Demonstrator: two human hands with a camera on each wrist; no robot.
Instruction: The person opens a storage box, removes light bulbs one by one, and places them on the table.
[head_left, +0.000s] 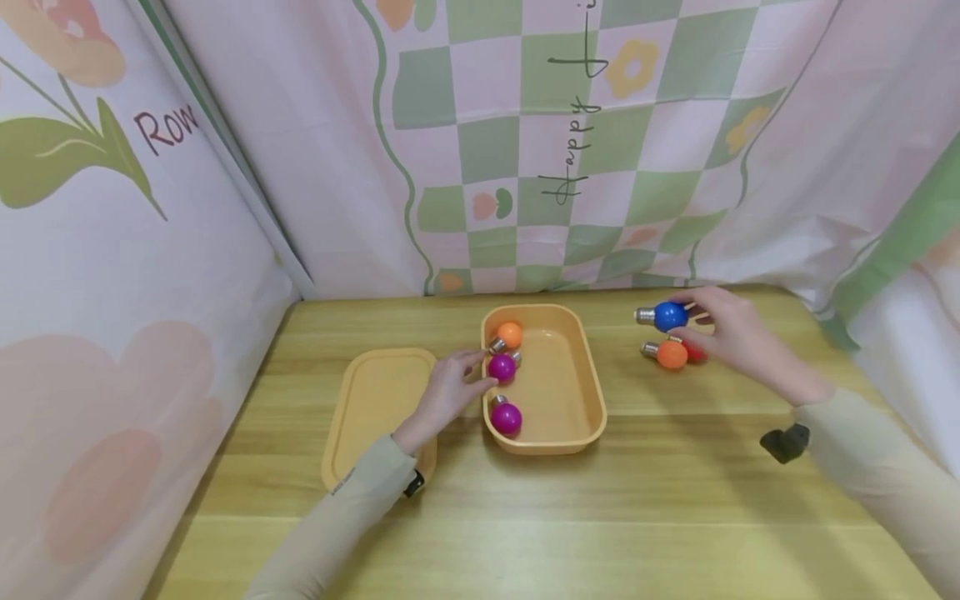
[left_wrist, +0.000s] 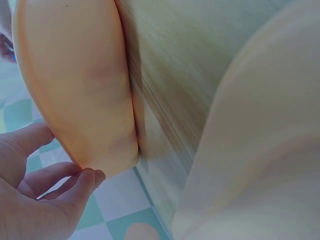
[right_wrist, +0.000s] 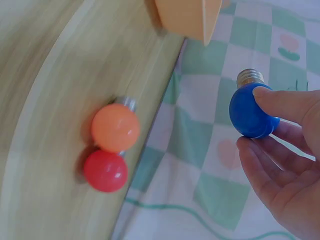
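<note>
My right hand (head_left: 727, 329) pinches a blue light bulb (right_wrist: 250, 112) by its round glass, above the right side of the table. In the head view the bulb's metal screw base points left. Just below it, an orange bulb (head_left: 672, 354) and a red bulb (right_wrist: 106, 171) lie side by side on the wood. My left hand (head_left: 447, 385) grips the left rim of an open yellow plastic box (head_left: 596, 400), fingertips against its wall (left_wrist: 95, 100). Inside along that wall lie an orange bulb (head_left: 510, 335) and two purple bulbs, one (head_left: 502, 368) beside my fingers, another (head_left: 507, 419) nearer the front.
A matching flat lid (head_left: 375, 400) lies left of the box, partly under my left forearm. The wooden table (head_left: 540, 517) ends at the back against a checkered curtain (head_left: 487, 150). Another printed cloth (head_left: 112, 333) hangs on the left.
</note>
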